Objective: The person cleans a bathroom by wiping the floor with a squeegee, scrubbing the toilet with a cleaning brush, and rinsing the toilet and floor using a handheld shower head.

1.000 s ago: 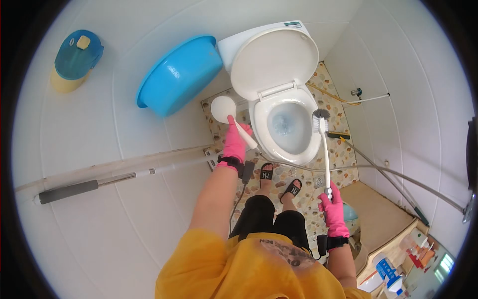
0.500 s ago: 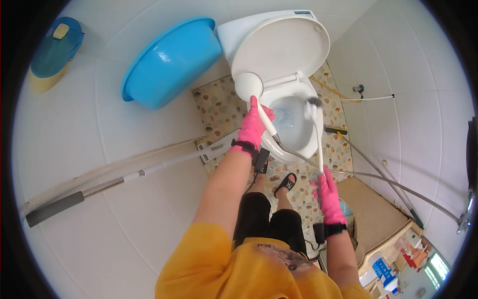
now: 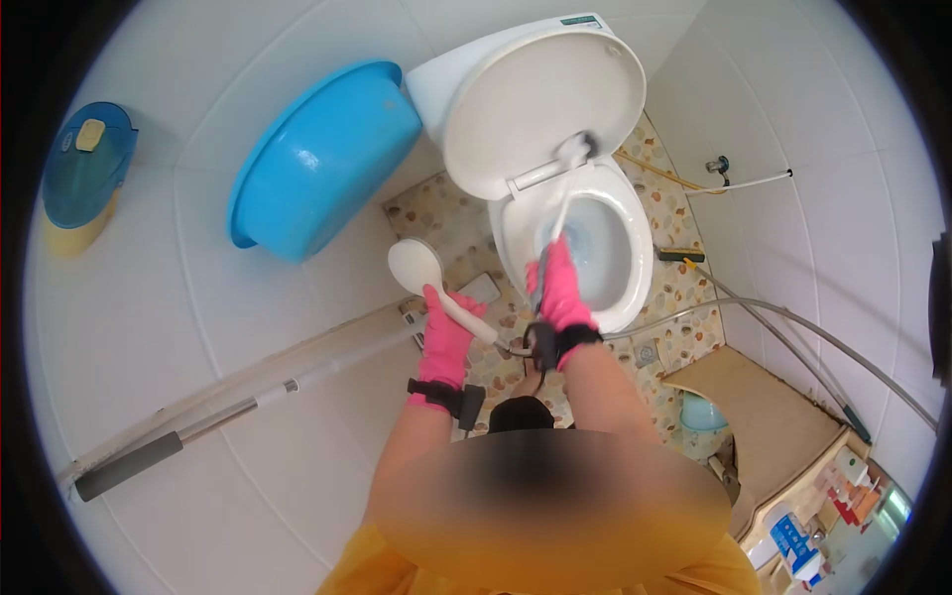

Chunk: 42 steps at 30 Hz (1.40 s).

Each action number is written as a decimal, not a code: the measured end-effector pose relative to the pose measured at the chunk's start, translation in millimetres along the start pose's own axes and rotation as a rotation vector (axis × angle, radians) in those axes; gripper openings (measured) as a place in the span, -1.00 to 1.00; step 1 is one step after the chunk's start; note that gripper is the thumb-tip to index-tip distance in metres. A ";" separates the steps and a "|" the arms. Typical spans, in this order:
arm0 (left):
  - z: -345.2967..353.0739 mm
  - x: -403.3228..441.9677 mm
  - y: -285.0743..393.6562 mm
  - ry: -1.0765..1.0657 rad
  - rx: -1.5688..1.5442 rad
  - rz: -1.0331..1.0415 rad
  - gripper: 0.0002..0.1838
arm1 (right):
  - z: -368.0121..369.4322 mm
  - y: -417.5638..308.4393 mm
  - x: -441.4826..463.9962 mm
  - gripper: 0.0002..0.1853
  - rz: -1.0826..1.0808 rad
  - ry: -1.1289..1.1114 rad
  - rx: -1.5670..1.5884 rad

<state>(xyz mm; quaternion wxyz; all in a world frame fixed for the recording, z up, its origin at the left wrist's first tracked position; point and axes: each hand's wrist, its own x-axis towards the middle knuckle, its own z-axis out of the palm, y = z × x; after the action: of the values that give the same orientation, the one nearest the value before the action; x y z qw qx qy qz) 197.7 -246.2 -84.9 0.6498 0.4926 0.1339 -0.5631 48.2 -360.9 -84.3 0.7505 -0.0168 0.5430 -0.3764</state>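
My left hand [image 3: 446, 335], in a pink rubber glove, is wrapped round the handle of a white shower head [image 3: 415, 266], left of the toilet. A metal hose [image 3: 788, 314] runs from the shower head off to the right. My right hand [image 3: 563, 288], gloved in pink too, grips a toilet brush [image 3: 563, 203] over the front left of the bowl. The dark bristles of the brush are up by the hinge, in front of the raised lid [image 3: 535, 114]. The white toilet [image 3: 643, 260] has water in its bowl. A blurred patch hides my lower body.
Left of the toilet a blue basin [image 3: 332, 164] leans on the wall. A long-handled mop [image 3: 129, 464] lies along the left wall. On the right are a floor brush [image 3: 682, 255], a wall tap [image 3: 717, 167] and a brown board [image 3: 764, 426] beside shelved bottles.
The shower head has moved left, away from the bowl, with my left hand. My right hand has come up and left, bringing the brush from the bowl's right rim to the lid's hinge.
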 end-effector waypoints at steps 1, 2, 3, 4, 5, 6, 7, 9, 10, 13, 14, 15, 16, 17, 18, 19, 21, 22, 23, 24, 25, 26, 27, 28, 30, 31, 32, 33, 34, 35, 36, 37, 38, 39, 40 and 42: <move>5.6 1.3 4.7 -0.032 0.027 0.021 -0.38 | -0.6 21.7 -7.6 -0.66 0.082 0.014 0.058; 10.2 2.4 7.8 -0.034 0.032 0.025 -0.38 | -0.2 35.7 -36.6 -0.65 0.089 -0.114 -0.188; 12.5 2.9 9.0 -0.070 0.112 0.055 -0.37 | -0.5 53.3 -63.3 -0.56 0.052 -0.213 -0.285; 13.4 0.8 10.1 -0.102 0.196 0.080 -0.35 | 2.9 44.6 -70.6 -0.53 0.014 -0.208 -0.267; 13.3 -2.6 13.5 -0.095 0.207 0.073 -0.35 | 5.8 32.8 -70.2 -0.48 -0.024 -0.204 -0.252; 17.5 -3.9 19.1 -0.090 0.286 0.095 -0.36 | 7.7 17.7 -57.5 -0.46 0.026 -0.162 -0.151; 22.9 -4.0 20.8 -0.084 0.357 0.119 -0.36 | 5.6 -2.0 -42.8 -0.43 0.076 -0.121 -0.059; 32.6 -3.3 16.5 -0.091 0.411 0.103 -0.37 | -18.4 -44.0 -32.1 -0.46 -0.158 -0.105 -0.195; 33.6 -5.7 14.5 -0.095 0.467 0.093 -0.37 | -44.1 -59.5 -31.4 -0.46 -0.169 -0.085 -0.379; 55.3 -9.8 -13.7 -0.088 0.437 -0.030 -0.38 | -121.0 -97.5 -44.1 -0.47 -0.134 0.050 -0.792; 56.8 -7.1 -25.5 -0.083 0.424 -0.026 -0.38 | -149.6 -101.2 -48.9 -0.47 -0.140 0.086 -0.826; 54.9 -4.7 -39.6 -0.099 0.414 -0.035 -0.38 | -173.7 -96.3 -51.4 -0.47 -0.142 0.126 -0.853; 53.0 -5.4 -51.3 -0.115 0.411 -0.049 -0.38 | -185.5 -87.1 -49.9 -0.50 -0.143 0.208 -0.777; 55.9 -7.5 -58.1 -0.115 0.411 -0.049 -0.38 | -181.0 -82.8 -48.6 -0.50 -0.143 0.208 -0.777; 58.1 -10.9 -64.0 -0.065 0.361 -0.037 -0.36 | -165.3 -72.4 -48.2 -0.50 -0.079 0.163 -0.922; 55.5 -16.8 -70.0 -0.006 0.313 -0.030 -0.35 | -152.8 -57.5 -52.2 -0.50 -0.003 0.115 -1.067; 41.3 -20.7 -76.2 0.039 0.294 -0.040 -0.34 | -143.8 -7.7 -50.1 -0.50 0.172 -0.030 -1.086; 36.8 -19.3 -74.4 0.065 0.277 -0.046 -0.32 | -153.6 3.1 -55.1 -0.50 0.175 -0.034 -1.080; 34.3 -20.3 -70.8 0.068 0.281 -0.043 -0.32 | -167.4 15.8 -65.4 -0.48 0.174 -0.051 -0.946; 27.8 -24.0 -69.5 0.060 0.293 -0.027 -0.32 | -178.2 23.1 -76.3 -0.47 0.180 -0.063 -0.814; 18.4 -31.8 -70.9 0.058 0.303 -0.023 -0.32 | -194.7 21.6 -86.5 -0.47 0.200 -0.053 -0.816; 12.3 -31.1 -72.1 0.076 0.377 -0.031 -0.32 | -213.7 7.7 -95.9 -0.48 0.212 -0.048 -0.916; 9.6 -27.4 -78.8 0.077 0.366 -0.038 -0.32 | -228.8 -11.2 -101.9 -0.48 0.215 -0.048 -1.023; 5.0 -23.4 -85.8 0.087 0.371 -0.060 -0.32 | -244.7 -27.5 -108.1 -0.49 0.206 -0.011 -1.171; 1.4 -22.4 -100.3 0.064 0.414 -0.107 -0.30 | -268.5 -67.0 -118.2 -0.50 0.175 0.059 -1.425; 1.3 -26.1 -110.4 0.070 0.407 -0.115 -0.30 | -272.5 -87.0 -124.5 -0.51 0.147 0.096 -1.524; 4.2 -27.1 -119.5 -0.010 0.492 -0.179 -0.30 | -270.3 -101.6 -132.3 -0.51 0.148 0.099 -1.530; 9.5 -29.8 -126.8 -0.090 0.577 -0.241 -0.29 | -267.6 -113.4 -141.4 -0.51 0.120 0.123 -1.405; 14.0 -34.4 -135.8 -0.134 0.677 -0.279 -0.29 | -270.7 -119.9 -148.2 -0.51 0.096 0.146 -1.282; 17.5 -42.9 -142.8 -0.129 0.672 -0.285 -0.29 | -288.1 -116.7 -151.4 -0.51 0.103 0.147 -1.288; 21.1 -51.5 -149.3 -0.210 0.765 -0.240 -0.28 | -309.8 -108.8 -154.5 -0.52 -0.056 0.121 -1.393; 24.0 -56.6 -155.7 -0.295 0.858 -0.189 -0.28 | -325.2 -103.7 -159.4 -0.51 -0.224 0.093 -1.491; 19.3 -57.8 -165.5 -0.331 0.869 -0.179 -0.28 | -327.3 -102.2 -172.3 -0.51 -0.146 0.048 -1.513; 14.8 -59.0 -175.2 -0.330 0.870 -0.181 -0.28 | -339.4 -97.5 -180.9 -0.51 -0.144 0.048 -1.512; 11.6 -57.8 -184.6 -0.317 0.815 -0.273 -0.28 | -354.2 -92.3 -184.4 -0.48 -0.206 0.008 -1.570; 23.4 -64.9 -189.0 -0.286 0.691 -0.384 -0.28 | -363.1 -88.1 -169.3 -0.48 -0.214 0.097 -1.454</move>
<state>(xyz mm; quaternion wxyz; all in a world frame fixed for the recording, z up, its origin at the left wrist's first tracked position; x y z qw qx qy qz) 4.1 -203.1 -118.9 0.3416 0.5644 -0.0649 -0.7487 -322.0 -186.0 -59.0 0.4841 -0.5464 0.6833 0.0071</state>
